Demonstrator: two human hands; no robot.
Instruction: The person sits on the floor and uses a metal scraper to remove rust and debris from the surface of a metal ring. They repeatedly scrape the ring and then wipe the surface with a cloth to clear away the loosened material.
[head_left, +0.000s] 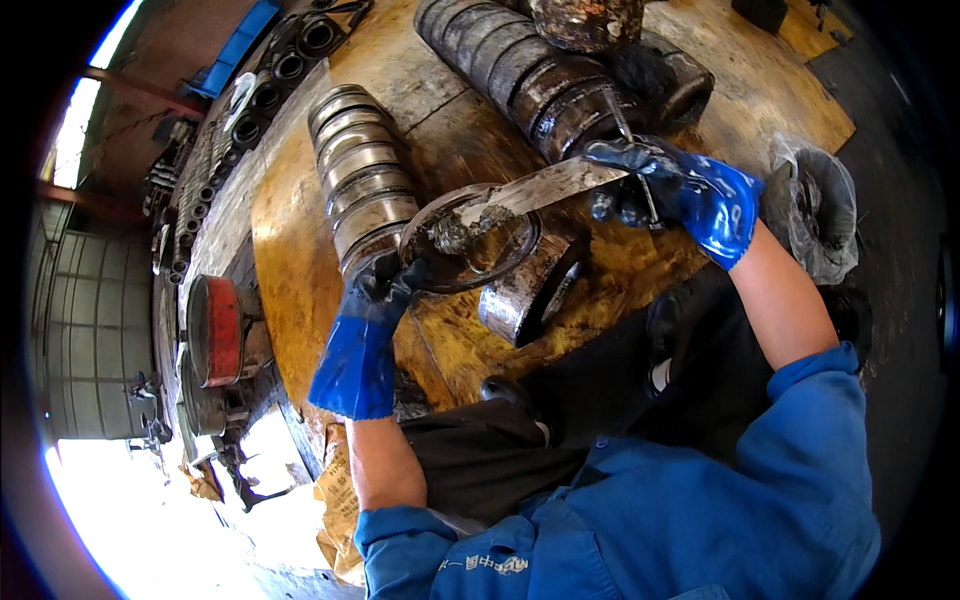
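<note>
My left hand, in a blue rubber glove, grips the near left rim of a greasy metal ring. The right hand, in a matching glove smeared black, holds a flat metal strip like a scraper blade. The strip reaches left over the ring, with dark grease clumped at its far end. A thin metal rod also passes by the right fingers; whether they hold it I cannot tell. Just beyond the left hand lies a row of shiny rings. A thick metal ring stands below the held ring.
A longer row of dark, oily rings lies on the stained yellow board. Behind it stands a grimy round container. To the right is a clear plastic bag with something dark inside. At the left stands a red drum-shaped object.
</note>
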